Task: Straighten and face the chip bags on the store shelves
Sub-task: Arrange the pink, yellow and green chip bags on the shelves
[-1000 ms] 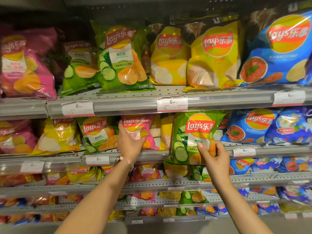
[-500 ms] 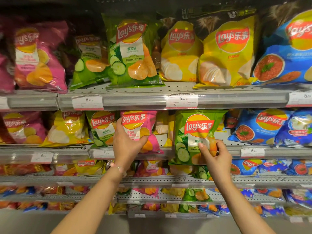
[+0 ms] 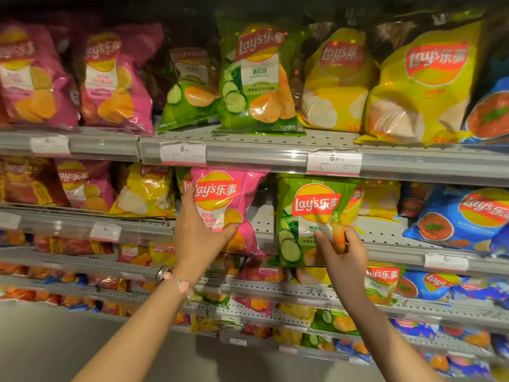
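Note:
On the second shelf (image 3: 391,235) a pink chip bag (image 3: 220,199) stands upright, pulled out past the shelf's front edge. My left hand (image 3: 198,232) grips its lower left side, thumb across the front. To its right a green cucumber chip bag (image 3: 305,216) stands facing me at the shelf's front. My right hand (image 3: 338,249) pinches its lower right part. A bare strip of shelf shows between the two bags.
The top shelf (image 3: 248,153) holds pink, green and yellow bags, with blue ones at the far right. Yellow and pink bags (image 3: 143,188) sit left of my left hand, blue bags (image 3: 454,216) right of my right. Lower shelves hold several small mixed bags. Price tags line the rails.
My left hand has pulled the pink bag forward and up, so it now covers the green bag behind it. My right hand stays on the green bag. The view has shifted left and closer.

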